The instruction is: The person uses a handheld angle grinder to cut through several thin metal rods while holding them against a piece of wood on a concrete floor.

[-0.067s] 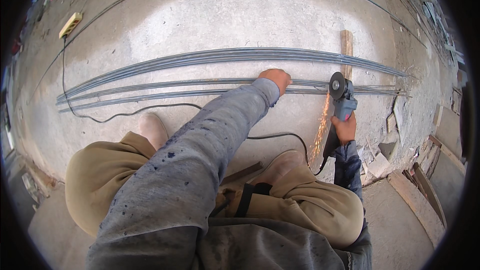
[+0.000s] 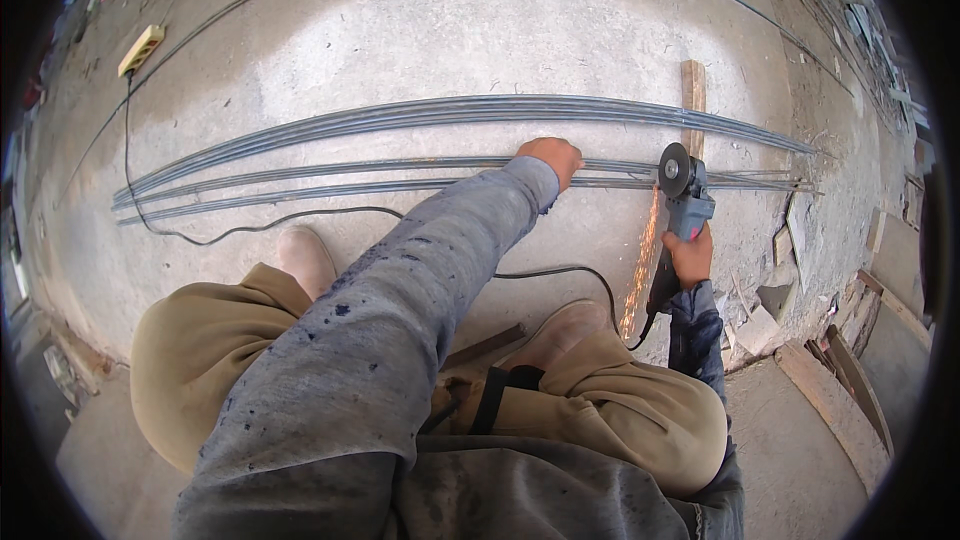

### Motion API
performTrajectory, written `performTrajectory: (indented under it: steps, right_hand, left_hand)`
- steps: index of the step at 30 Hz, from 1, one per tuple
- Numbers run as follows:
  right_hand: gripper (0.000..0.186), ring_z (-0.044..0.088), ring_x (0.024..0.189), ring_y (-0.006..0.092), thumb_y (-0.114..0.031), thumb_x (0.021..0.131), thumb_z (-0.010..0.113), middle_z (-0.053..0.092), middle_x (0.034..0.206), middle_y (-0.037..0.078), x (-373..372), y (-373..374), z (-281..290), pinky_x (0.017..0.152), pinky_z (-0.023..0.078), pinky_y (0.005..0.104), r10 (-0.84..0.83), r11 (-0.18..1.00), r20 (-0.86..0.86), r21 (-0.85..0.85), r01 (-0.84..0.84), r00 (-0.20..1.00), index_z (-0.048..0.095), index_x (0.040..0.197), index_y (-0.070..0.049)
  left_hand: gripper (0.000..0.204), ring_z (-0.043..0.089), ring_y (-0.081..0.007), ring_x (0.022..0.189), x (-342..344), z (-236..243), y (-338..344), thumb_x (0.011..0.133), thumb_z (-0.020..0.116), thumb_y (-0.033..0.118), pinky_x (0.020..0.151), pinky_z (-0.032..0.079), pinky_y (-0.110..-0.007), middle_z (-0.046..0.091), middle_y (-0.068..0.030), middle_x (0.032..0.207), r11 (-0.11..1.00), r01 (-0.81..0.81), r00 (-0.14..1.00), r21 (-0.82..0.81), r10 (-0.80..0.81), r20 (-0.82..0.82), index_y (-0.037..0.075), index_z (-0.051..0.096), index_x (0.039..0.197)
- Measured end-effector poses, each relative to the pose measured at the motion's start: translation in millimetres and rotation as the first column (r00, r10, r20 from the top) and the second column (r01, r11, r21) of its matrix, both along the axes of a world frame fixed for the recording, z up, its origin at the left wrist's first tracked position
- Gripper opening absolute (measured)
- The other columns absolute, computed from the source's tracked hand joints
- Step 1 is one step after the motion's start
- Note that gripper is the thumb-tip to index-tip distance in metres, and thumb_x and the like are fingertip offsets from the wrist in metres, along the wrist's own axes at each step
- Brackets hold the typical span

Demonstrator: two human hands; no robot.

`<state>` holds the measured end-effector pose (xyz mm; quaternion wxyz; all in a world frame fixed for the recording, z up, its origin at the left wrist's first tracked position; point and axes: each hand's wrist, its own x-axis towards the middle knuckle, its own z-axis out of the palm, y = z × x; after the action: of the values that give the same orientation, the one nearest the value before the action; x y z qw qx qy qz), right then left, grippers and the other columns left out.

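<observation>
My right hand point(image 2: 690, 255) is wrapped round the body of an angle grinder point(image 2: 690, 208). Its dark cutting disc point(image 2: 677, 171) is down at the nearer steel rods point(image 2: 400, 166), and orange sparks point(image 2: 640, 265) stream from it back toward my right shoe. Over those same rods, left of the grinder, my left hand point(image 2: 552, 157) is closed with the fingers curled down around them. How many rods it grips is hidden by the hand. Farther off lies a thicker bundle of steel rods point(image 2: 430, 112), apart from the nearer ones.
A wooden strip point(image 2: 693, 88) lies under the rods at right. The black power cord point(image 2: 330, 210) runs from the grinder across the floor to a yellow power strip point(image 2: 141, 50) at far left. Broken boards and rubble point(image 2: 830, 390) lie along the right. My shoes point(image 2: 308, 260) stand close to the rods.
The spark stream has shifted slightly in shape. Both hands, the grinder and the rods stay in the same place.
</observation>
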<state>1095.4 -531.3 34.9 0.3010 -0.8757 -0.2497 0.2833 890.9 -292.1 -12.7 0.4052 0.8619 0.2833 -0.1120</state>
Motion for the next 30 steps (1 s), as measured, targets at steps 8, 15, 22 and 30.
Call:
performTrajectory:
  steps: [8, 15, 22, 30]
  right_hand:
    - [0.050, 0.060, 0.081, 0.0207, -0.017, 0.062, 0.071, 0.064, 0.093, 0.009, -1, -5, -2, 0.074, 0.049, 0.0334, -0.019, 0.999, 0.034, -0.047, 0.021, 0.999, 0.056, 0.107, -0.001]
    - [0.051, 0.061, 0.084, 0.0217, -0.016, 0.062, 0.071, 0.064, 0.094, 0.011, -2, 3, 1, 0.077, 0.048, 0.0340, -0.017, 0.999, 0.018, -0.031, 0.017, 1.000, 0.056, 0.108, -0.001]
    - [0.050, 0.062, 0.084, 0.0226, -0.016, 0.062, 0.071, 0.065, 0.095, 0.012, -1, -1, 2, 0.076, 0.049, 0.0342, -0.010, 0.997, 0.071, -0.076, 0.015, 0.997, 0.056, 0.108, -0.001]
    - [0.051, 0.062, 0.082, 0.0221, -0.016, 0.061, 0.072, 0.065, 0.092, 0.012, -6, 14, 11, 0.076, 0.049, 0.0342, -0.009, 0.997, 0.077, -0.070, 0.014, 0.997, 0.056, 0.107, 0.000]
  left_hand:
    - [0.022, 0.063, -0.0332, 0.091, 0, 0, -1, 0.092, 0.051, 0.021, 0.082, 0.050, -0.044, 0.067, -0.0153, 0.096, 1.000, -0.002, 1.000, 0.021, 0.002, 0.013, 0.010, 0.069, 0.098]
    - [0.023, 0.063, -0.0325, 0.094, 0, 0, 0, 0.092, 0.051, 0.022, 0.083, 0.050, -0.043, 0.067, -0.0149, 0.100, 1.000, 0.010, 1.000, 0.007, -0.010, -0.014, 0.010, 0.069, 0.099]
    - [0.023, 0.063, -0.0322, 0.095, -1, 5, 1, 0.092, 0.051, 0.021, 0.083, 0.050, -0.043, 0.067, -0.0150, 0.100, 1.000, -0.007, 1.000, -0.002, 0.007, -0.010, 0.010, 0.069, 0.100]
    - [0.022, 0.063, -0.0321, 0.094, -4, -6, 0, 0.092, 0.049, 0.018, 0.082, 0.050, -0.043, 0.066, -0.0140, 0.101, 1.000, 0.003, 1.000, 0.007, -0.003, 0.009, 0.011, 0.068, 0.101]
